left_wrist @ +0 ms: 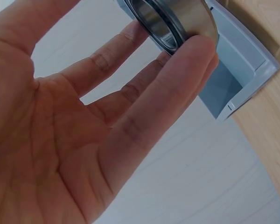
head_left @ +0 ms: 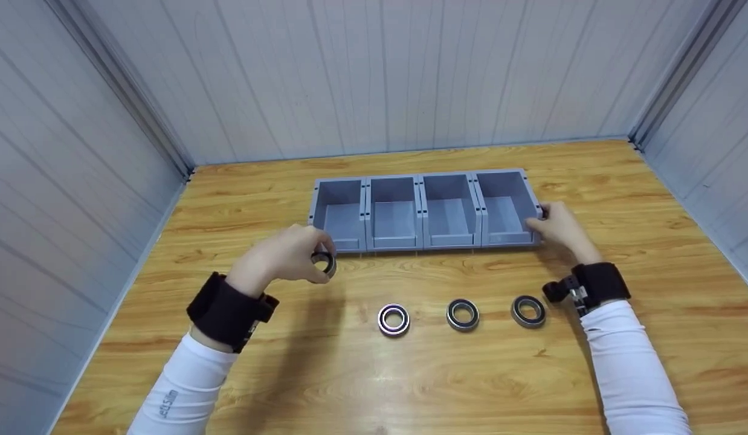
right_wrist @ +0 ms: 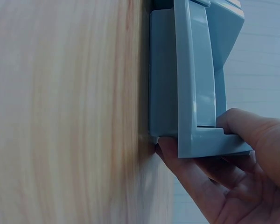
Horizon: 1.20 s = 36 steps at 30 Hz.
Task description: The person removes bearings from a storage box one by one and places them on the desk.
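My left hand [head_left: 294,254] pinches a ball bearing [head_left: 323,264] between thumb and fingers, raised over the table just in front of the leftmost bin. In the left wrist view the bearing [left_wrist: 177,21] shows its smooth metal outer ring and dark seal at the fingertips. At the far end of a row of grey bins [head_left: 394,243], my right hand [head_left: 561,229] grips the rightmost bin's side wall. The right wrist view shows the thumb inside that bin [right_wrist: 203,84] and the fingers against its outside.
On the wooden table [head_left: 446,386] three more bearings lie flat in a row: one with a bright face [head_left: 393,320], a dark-sealed middle one [head_left: 463,315] and a right one [head_left: 528,311]. Pale panel walls [head_left: 374,78] enclose the table's back and sides.
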Available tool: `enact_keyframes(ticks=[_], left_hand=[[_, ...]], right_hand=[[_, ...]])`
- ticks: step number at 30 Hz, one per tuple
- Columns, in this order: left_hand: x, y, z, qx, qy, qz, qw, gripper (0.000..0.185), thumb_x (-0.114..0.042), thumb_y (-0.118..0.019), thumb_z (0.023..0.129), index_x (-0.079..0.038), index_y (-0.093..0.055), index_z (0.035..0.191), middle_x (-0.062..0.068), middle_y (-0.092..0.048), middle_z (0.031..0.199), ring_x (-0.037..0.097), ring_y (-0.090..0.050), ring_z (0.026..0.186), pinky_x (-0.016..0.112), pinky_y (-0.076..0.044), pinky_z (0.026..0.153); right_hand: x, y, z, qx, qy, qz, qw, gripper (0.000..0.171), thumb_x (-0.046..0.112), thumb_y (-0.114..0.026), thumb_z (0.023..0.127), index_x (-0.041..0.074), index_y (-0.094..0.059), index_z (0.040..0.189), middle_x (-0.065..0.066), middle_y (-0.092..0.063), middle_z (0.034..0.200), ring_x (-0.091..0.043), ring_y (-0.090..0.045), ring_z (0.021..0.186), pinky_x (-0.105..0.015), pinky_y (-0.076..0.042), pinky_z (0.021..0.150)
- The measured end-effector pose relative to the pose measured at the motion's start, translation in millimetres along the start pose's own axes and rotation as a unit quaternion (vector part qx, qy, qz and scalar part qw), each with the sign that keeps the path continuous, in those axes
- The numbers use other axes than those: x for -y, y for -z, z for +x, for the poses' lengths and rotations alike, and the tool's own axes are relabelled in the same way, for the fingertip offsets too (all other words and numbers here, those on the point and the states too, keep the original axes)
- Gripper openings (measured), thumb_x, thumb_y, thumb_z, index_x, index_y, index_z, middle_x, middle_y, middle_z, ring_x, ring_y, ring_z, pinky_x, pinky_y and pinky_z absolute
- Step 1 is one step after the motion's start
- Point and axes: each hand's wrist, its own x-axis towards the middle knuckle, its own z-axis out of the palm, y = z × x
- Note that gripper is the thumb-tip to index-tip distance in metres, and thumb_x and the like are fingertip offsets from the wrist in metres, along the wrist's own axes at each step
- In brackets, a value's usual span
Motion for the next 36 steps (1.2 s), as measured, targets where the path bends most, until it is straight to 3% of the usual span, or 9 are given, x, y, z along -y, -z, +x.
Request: enact_keyframes(ticks=[7, 14, 19, 27, 36], left_hand=[[-2.1, -3.9, -3.2, 0.008, -0.005, -0.006, 0.9999, 0.039, -0.015, -0.082, 0.082, -0.001, -0.069, 0.117, 0.014, -0.071, 0.103, 0.02, -0.061, 0.088, 0.039, -0.057, 0.083], [-2.8, -10.0, -6.2, 0.006, -0.016, -0.011, 0.9998, 0.038, -0.013, -0.081, 0.081, 0.0, -0.071, 0.116, 0.011, -0.071, 0.097, 0.017, -0.057, 0.082, 0.033, -0.054, 0.078], [-3.0, -14.0, -8.2, -0.003, -0.018, -0.001, 0.9998, 0.038, -0.015, -0.083, 0.08, -0.002, -0.071, 0.114, 0.011, -0.072, 0.1, 0.018, -0.06, 0.085, 0.036, -0.056, 0.081], [-2.7, -19.6, -11.6, 0.006, 0.0, -0.005, 1.0, 0.042, -0.018, -0.085, 0.079, -0.005, -0.071, 0.115, 0.011, -0.073, 0.104, 0.02, -0.065, 0.089, 0.038, -0.057, 0.081], [0.6, -27.3, -13.1, 0.004, -0.008, -0.024, 0.9997, 0.042, -0.015, -0.086, 0.076, -0.003, -0.07, 0.114, 0.009, -0.07, 0.098, 0.019, -0.061, 0.086, 0.037, -0.056, 0.08]], right_hand=[[1, 0, -1, 0.0, 0.006, 0.004, 1.0, 0.035, 0.008, -0.058, 0.095, -0.016, -0.059, 0.121, -0.006, -0.065, 0.083, -0.003, -0.055, 0.062, -0.017, -0.051, 0.055], [0, 0, -2, -0.007, 0.011, 0.002, 1.0, 0.034, 0.007, -0.058, 0.094, -0.017, -0.059, 0.118, -0.008, -0.065, 0.085, -0.004, -0.055, 0.064, -0.016, -0.051, 0.056], [0, 0, -2, -0.013, 0.024, -0.007, 1.0, 0.03, 0.007, -0.057, 0.095, -0.016, -0.058, 0.114, -0.005, -0.062, 0.08, -0.001, -0.053, 0.06, -0.015, -0.05, 0.053], [0, -1, -2, -0.012, 0.026, 0.0, 1.0, 0.03, 0.006, -0.058, 0.094, -0.017, -0.059, 0.114, -0.002, -0.062, 0.078, -0.001, -0.053, 0.058, -0.016, -0.049, 0.052], [-1, 0, -1, -0.014, 0.021, -0.001, 1.0, 0.037, 0.005, -0.059, 0.095, -0.019, -0.057, 0.122, -0.021, -0.068, 0.092, -0.002, -0.054, 0.064, -0.015, -0.051, 0.055]])
